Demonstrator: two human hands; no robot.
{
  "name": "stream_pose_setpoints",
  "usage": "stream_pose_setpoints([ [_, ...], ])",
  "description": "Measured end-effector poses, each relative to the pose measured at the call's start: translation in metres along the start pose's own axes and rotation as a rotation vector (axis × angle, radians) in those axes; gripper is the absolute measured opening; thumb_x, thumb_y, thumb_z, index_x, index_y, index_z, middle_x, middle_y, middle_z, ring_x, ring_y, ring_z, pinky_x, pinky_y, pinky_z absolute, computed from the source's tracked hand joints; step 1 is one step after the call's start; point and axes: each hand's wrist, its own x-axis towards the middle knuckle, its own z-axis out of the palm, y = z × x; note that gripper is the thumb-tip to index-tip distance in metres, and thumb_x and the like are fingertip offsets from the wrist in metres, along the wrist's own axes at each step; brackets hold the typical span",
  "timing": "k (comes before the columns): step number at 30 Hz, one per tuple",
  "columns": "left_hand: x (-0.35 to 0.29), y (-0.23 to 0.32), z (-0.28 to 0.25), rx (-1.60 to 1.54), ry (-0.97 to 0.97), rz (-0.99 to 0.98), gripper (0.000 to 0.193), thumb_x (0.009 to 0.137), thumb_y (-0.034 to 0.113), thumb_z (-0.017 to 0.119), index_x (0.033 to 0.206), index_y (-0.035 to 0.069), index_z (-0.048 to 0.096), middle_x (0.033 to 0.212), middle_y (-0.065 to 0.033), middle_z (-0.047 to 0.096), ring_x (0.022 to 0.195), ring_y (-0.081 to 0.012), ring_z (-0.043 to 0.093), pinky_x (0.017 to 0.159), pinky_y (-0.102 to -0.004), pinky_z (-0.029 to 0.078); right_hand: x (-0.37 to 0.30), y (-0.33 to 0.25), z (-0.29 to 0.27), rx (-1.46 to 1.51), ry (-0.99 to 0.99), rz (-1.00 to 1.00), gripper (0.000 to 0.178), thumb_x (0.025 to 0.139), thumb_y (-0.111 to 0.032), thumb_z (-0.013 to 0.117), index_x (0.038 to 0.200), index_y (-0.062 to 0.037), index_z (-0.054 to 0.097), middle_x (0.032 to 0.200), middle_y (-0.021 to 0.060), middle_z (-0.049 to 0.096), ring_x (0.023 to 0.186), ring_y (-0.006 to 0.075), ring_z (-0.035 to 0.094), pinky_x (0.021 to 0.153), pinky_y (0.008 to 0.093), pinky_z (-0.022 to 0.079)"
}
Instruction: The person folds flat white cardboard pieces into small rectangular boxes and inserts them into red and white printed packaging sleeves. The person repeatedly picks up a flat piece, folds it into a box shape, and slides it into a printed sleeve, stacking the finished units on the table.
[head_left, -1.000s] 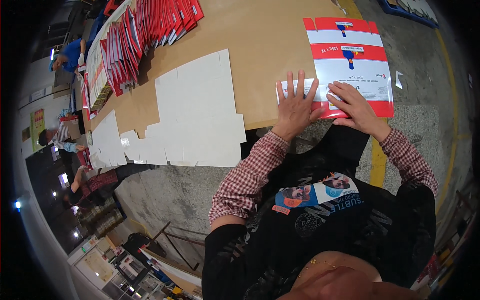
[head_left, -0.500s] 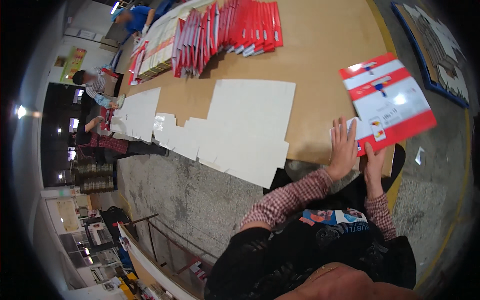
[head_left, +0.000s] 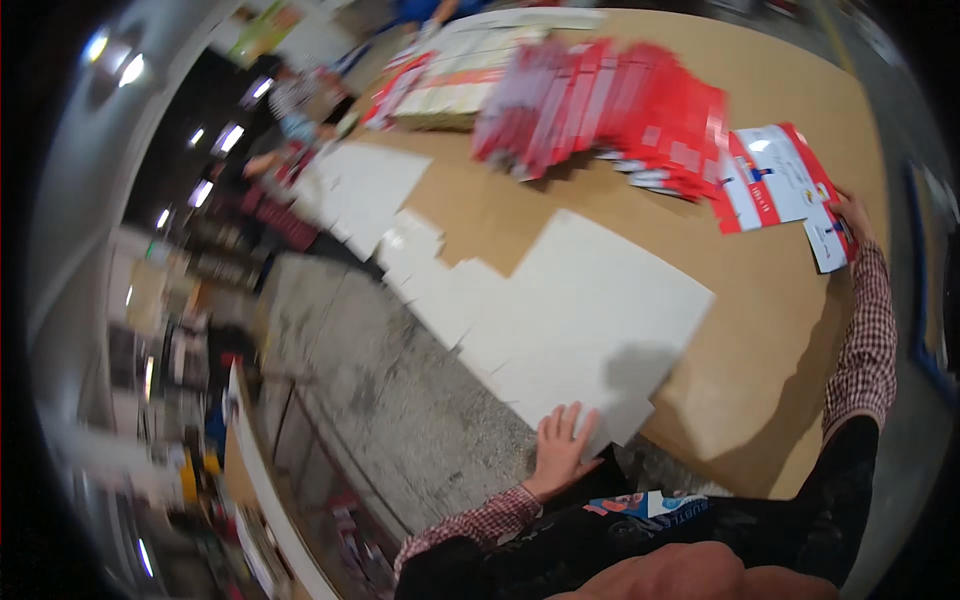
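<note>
My left hand (head_left: 560,445) lies flat with fingers spread on the near corner of a stack of white die-cut cardboard sheets (head_left: 590,320) at the table's front edge. My right hand (head_left: 853,212) is stretched far to the right and grips the edge of a red and white printed card (head_left: 780,185), which lies flat on the brown table (head_left: 780,330). Both arms wear red checked sleeves.
A fanned row of red and white cards (head_left: 620,110) lies across the back of the table, with pale stacks (head_left: 450,95) behind it. More white sheets (head_left: 365,185) lie at the left end. Other people (head_left: 285,110) are at the far left. Grey floor (head_left: 400,400) runs below the table edge.
My left hand left the red card and moved left onto the white sheets. My right hand has slid the card away to the right. The view has swung left.
</note>
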Motion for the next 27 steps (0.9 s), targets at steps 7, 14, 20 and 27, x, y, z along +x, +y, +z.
stream_pose_setpoints([
  [7,0.01,-0.004,-0.035,-0.066,-0.155,0.163,0.095,0.069,0.021,0.081,0.153,0.013,0.036,0.157,-0.0236,0.026,0.14,-0.0507,0.029,0.113,-0.0577,0.034,0.09,-0.067,0.2,-0.476,0.319,-0.226,0.049,0.094,-0.029,0.064,0.136,-0.0053,0.059,0.119,0.0207,0.069,0.113,0.0398,0.062,0.1,0.0447,0.048],
  [14,0.016,-0.024,-0.08,-0.402,0.026,0.398,0.022,0.086,0.01,0.063,0.108,0.008,0.062,0.091,-0.0084,0.063,0.086,-0.0301,0.063,0.074,-0.041,0.052,-0.21,-0.104,0.184,-0.248,-0.055,-0.729,0.056,0.095,-0.021,0.066,0.147,-0.0093,0.048,0.151,0.0162,0.044,0.143,0.031,0.037,0.112,0.0433,0.035],
  [20,0.074,0.144,-0.089,-0.225,0.328,0.926,0.02,0.073,0.019,0.068,0.087,0.009,0.057,0.082,-0.0035,0.059,0.073,-0.0215,0.061,0.061,-0.0351,0.049,-0.487,-0.131,0.135,-0.435,-0.162,-0.855,0.044,0.088,-0.026,0.072,0.125,-0.0042,0.063,0.128,0.0162,0.062,0.123,0.0347,0.055,0.105,0.0484,0.04],
  [27,0.057,0.165,0.027,-0.237,-0.058,0.873,0.082,0.064,0.037,0.084,0.135,0.007,0.054,0.139,-0.0169,0.053,0.126,-0.0391,0.051,0.096,-0.0555,0.042,-0.594,-0.008,0.019,-0.711,0.048,-0.418,0.035,0.075,-0.004,0.069,0.111,-0.0051,0.069,0.116,0.0098,0.072,0.106,0.0334,0.062,0.105,0.0441,0.038],
])
